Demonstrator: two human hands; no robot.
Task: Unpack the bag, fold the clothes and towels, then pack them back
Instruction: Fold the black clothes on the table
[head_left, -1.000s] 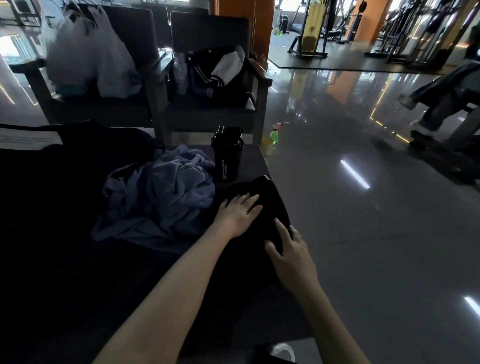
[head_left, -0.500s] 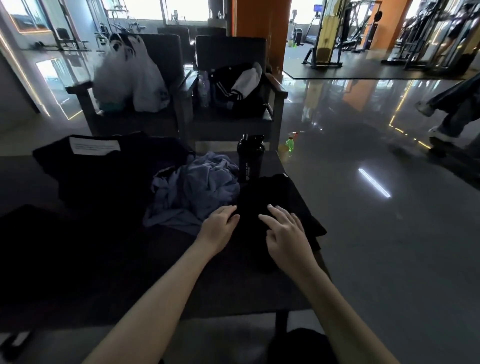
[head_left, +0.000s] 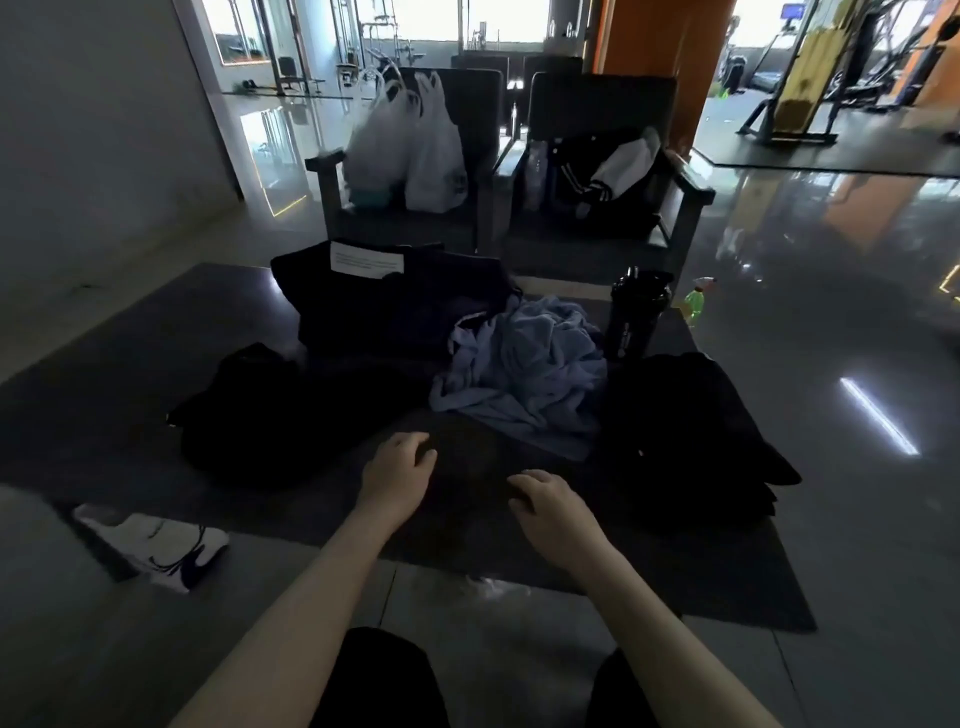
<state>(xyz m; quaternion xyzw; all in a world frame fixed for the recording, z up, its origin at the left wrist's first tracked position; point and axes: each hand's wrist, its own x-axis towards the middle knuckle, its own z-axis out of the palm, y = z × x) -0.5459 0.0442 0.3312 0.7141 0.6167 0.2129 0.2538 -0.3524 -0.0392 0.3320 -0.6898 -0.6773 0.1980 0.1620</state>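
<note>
Left hand (head_left: 397, 475) and right hand (head_left: 553, 512) curl loosely at the table (head_left: 114, 395).

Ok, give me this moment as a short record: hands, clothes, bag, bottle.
left hand: over the near part of the table, fingers loosely curled, nothing visibly held
right hand: beside it, likewise curled, holding nothing
blue cloth: crumpled heap, unfolded, mid-table
black garment: right of the heap, reaching past the table's right edge
second black garment: left of the heap, too dark to judge folding
black bag: far side, white label on top
shaker bottle: upright, behind the heap's right side
</note>
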